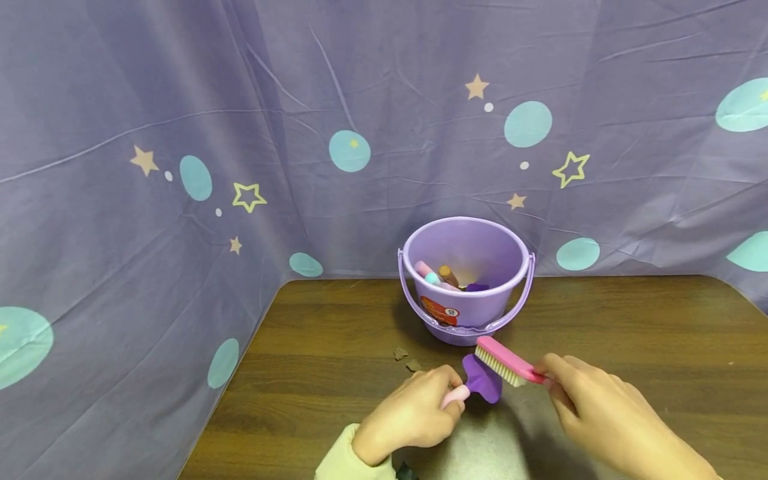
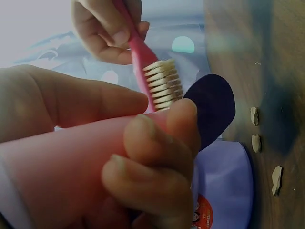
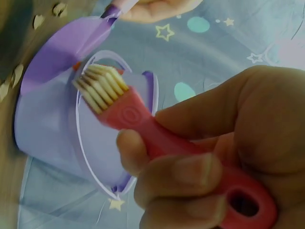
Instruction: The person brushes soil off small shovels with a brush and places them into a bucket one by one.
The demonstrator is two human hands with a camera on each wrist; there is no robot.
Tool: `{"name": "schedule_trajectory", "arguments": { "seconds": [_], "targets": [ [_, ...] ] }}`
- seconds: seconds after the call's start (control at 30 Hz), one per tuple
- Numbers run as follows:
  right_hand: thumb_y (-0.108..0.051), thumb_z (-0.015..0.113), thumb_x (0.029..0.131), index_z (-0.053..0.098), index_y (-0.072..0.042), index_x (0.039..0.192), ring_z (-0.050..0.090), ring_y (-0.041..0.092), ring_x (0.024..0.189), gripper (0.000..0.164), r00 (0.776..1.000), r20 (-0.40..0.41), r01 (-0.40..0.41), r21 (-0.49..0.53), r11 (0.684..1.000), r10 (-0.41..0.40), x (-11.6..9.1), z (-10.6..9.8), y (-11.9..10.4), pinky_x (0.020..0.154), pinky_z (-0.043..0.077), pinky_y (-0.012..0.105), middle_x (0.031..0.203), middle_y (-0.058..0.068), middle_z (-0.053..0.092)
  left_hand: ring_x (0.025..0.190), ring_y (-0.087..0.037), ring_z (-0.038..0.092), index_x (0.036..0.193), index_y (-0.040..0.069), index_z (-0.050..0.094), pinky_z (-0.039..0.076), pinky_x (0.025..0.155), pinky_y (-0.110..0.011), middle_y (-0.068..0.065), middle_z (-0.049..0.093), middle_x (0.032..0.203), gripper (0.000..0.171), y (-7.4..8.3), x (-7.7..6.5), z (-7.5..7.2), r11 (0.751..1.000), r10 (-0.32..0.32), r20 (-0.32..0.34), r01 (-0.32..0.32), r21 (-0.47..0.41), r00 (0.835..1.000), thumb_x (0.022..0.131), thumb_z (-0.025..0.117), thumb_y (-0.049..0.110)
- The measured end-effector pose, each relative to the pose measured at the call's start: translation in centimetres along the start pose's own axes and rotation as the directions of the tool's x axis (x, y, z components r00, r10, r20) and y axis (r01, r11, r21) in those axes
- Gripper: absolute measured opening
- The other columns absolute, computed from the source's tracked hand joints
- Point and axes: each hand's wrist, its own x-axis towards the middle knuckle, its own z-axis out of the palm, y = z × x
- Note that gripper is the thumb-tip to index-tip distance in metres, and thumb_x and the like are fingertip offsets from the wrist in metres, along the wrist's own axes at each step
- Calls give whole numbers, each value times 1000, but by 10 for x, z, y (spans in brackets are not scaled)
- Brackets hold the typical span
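Observation:
My left hand (image 1: 417, 412) grips the pink handle of a small toy shovel, its flat purple blade (image 1: 487, 385) pointing away over the table. A pink brush (image 1: 507, 360) with cream bristles is held in my right hand (image 1: 606, 403), fingers wrapped round its handle. The bristles face down and sit close beside the blade; in the left wrist view the brush bristles (image 2: 164, 83) overlap its edge. Small flat brown pieces (image 2: 255, 117) lie on the table near the left hand, several showing in the right wrist view.
A lilac bucket (image 1: 498, 308) stands just beyond both hands, handle hanging down in front. Inside are pink and light-blue pieces, a brown stick-like thing (image 1: 447, 275) and something dark purple. A patterned purple cloth (image 1: 384, 193) hangs behind and left of the wooden table (image 1: 648, 333).

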Motion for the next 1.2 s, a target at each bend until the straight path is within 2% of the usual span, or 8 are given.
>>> {"name": "schedule_trajectory", "arguments": {
  "seconds": [0.13,0.2,0.43,0.7,1.2],
  "targets": [
    [-3,62,80,51,-34,85,34,-2,58,34,996,-46,81,32,996,-79,-1,3,-8,52,30,22,69,-23,36,59,-4,48,92,15,58,40,55,-22,10,51,70,5,1,0,1,1000,-15,-8,15,0,1000,88,60,16],
    [-4,64,81,49,-35,83,34,-2,58,34,994,-56,95,42,995,-93,-1,5,-11,53,30,22,69,-23,35,58,-4,47,91,16,58,40,55,-22,10,50,69,2,2,0,2,1000,-18,-15,18,-1,1000,90,59,18],
    [-5,68,77,53,-35,88,35,-4,60,35,988,-83,139,68,988,-133,-2,13,-20,54,32,19,73,-24,36,59,-5,46,87,18,57,40,56,-23,10,48,68,11,2,0,3,1000,-7,-31,7,-15,999,95,55,25],
    [-6,67,74,47,-33,83,34,-3,58,35,992,-59,112,74,991,-108,-1,20,-22,52,29,20,70,-22,33,59,-4,47,87,18,57,40,56,-22,11,49,68,9,1,1,3,1000,-29,-28,29,-6,999,95,55,23],
    [-6,62,77,55,-31,87,36,0,56,28,999,22,-32,40,999,31,2,22,-11,49,30,23,68,-19,37,60,-3,47,93,15,59,40,58,-22,10,49,69,11,1,-1,0,1000,-11,-22,11,-17,1000,96,54,25]
  ]
}}
